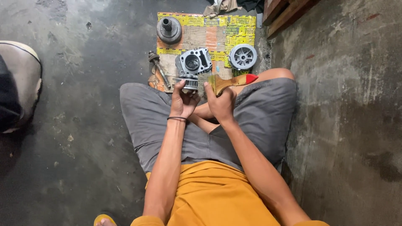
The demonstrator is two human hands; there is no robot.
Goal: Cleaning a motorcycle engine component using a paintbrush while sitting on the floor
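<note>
My left hand [183, 101] holds a small round finned metal engine part [188, 82] up in front of my knees. My right hand [221, 103] grips a paintbrush [229, 82] with a wooden handle and a red tip; its bristles point left, close to the held part. A dark band circles my left wrist. I sit cross-legged in grey shorts and an orange shirt.
On a flattened cardboard sheet [211, 31] ahead lie a grey engine cylinder block [194, 62], a round clutch-like part [169, 29], a slotted round hub [243, 56] and a geared shaft [158, 68]. A wooden frame [284, 12] is at the far right, a seat [19, 83] to the left.
</note>
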